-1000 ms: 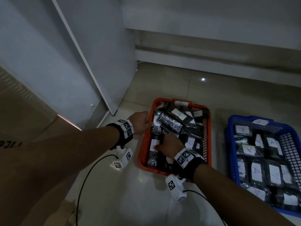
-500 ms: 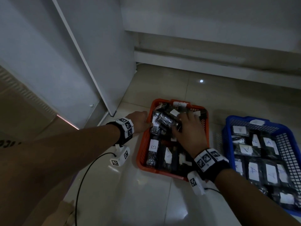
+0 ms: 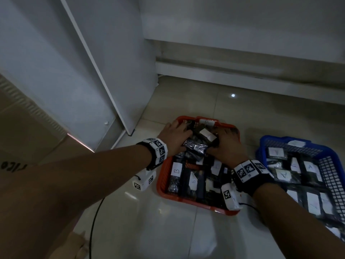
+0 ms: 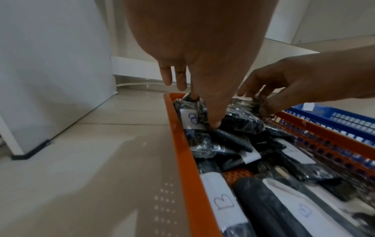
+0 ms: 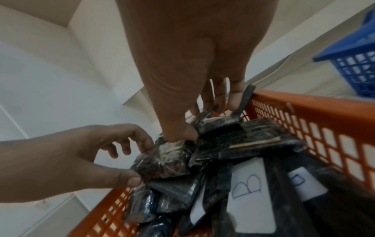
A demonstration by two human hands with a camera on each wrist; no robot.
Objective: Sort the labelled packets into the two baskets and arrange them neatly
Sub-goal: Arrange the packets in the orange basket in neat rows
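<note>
Currently both forearms enter from the bottom of the head frame, marker bands on each wrist, a black cable trailing over the pale floor tiles at lower left. Orange basket sits centre frame, blue basket just beside it at right edge, apart by a narrow strip of tile. Near end of the orange basket: dark packets lying fairly flat in rows, white labels marked B facing up. Blue basket holds packets with labels marked A. Far end of the orange basket: a loose heap. Left hand pinches a crinkly clear-wrapped packet on top of that heap, thumb at its near edge, forefinger at the far edge, other fingers spread free. Right hand works the same heap from the other side, thumb pressed onto the wrapped packet, fingers curled down over dark packets against the far basket wall. White cabinet panel fills upper left, white wall and skirting across the top.
</note>
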